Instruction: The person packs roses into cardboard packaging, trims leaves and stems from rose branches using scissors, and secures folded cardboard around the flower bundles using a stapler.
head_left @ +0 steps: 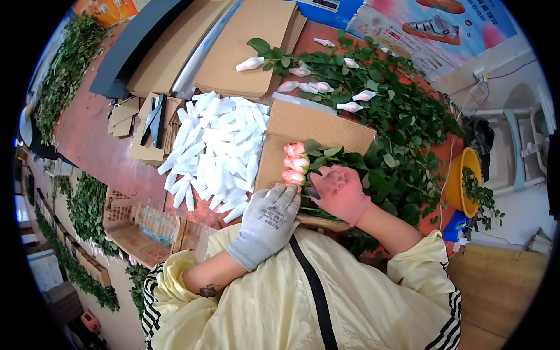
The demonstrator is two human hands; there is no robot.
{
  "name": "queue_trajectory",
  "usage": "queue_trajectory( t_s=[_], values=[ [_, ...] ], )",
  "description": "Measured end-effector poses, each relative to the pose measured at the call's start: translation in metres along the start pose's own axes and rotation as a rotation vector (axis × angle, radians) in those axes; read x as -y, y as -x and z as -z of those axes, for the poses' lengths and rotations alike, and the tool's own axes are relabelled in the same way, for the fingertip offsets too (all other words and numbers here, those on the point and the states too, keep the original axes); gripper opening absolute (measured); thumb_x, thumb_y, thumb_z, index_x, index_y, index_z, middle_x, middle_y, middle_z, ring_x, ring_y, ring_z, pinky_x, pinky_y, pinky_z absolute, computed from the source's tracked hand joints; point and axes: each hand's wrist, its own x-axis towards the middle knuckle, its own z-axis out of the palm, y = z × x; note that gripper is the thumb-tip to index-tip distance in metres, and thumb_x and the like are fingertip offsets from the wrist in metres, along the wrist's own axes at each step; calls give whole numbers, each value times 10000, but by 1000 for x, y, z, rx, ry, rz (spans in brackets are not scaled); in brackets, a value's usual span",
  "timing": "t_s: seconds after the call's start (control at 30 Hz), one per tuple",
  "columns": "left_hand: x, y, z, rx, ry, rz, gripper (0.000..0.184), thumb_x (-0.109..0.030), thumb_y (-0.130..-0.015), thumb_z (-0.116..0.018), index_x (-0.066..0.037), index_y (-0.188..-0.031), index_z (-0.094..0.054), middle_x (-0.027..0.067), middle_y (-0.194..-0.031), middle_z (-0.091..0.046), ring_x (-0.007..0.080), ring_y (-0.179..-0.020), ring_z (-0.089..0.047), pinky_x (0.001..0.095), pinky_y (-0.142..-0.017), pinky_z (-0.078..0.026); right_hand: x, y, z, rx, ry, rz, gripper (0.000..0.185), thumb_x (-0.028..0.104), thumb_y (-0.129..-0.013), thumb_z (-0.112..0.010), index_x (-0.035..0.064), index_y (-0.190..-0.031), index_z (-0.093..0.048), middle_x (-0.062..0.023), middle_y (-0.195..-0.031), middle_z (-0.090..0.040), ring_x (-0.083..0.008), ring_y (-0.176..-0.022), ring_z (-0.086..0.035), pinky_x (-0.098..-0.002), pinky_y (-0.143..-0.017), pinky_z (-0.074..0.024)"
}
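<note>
Pink roses [296, 156] lie stacked in a short column on a sheet of corrugated cardboard [332, 127], their leafy stems [376, 178] running off to the right. My left hand [271, 216], in a grey glove, is closed at the lowest rose head, with its fingertips against the petals. A pink glove with dark fingertips covers my right hand [338, 191]. It lies over the stems just right of the blooms, its fingers curled inward. Whatever is between those fingers is hidden beneath the hand.
White foam sleeves [219, 149] form a pile left of the cardboard. Beyond are sleeved roses [350, 107], stacked cardboard sheets [245, 49] and a black stapler [154, 121]. A yellow bucket [466, 186] stands right; a plastic basket [140, 224] is at lower left.
</note>
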Motion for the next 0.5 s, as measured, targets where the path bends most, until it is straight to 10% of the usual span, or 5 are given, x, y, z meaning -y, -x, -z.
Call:
queue_trajectory(
  t_s=[0.5],
  values=[
    [2, 3, -2, -12, 4, -62, 457, -311, -793, -600, -37, -1159, -577, 96, -1259, -530, 245, -1158, -477, 400, -980, -365, 1, -9, -27, -106, 36, 8, 254, 329, -754, -607, 109, -863, -540, -27, -801, -567, -212, -761, -594, -372, -672, -431]
  ],
)
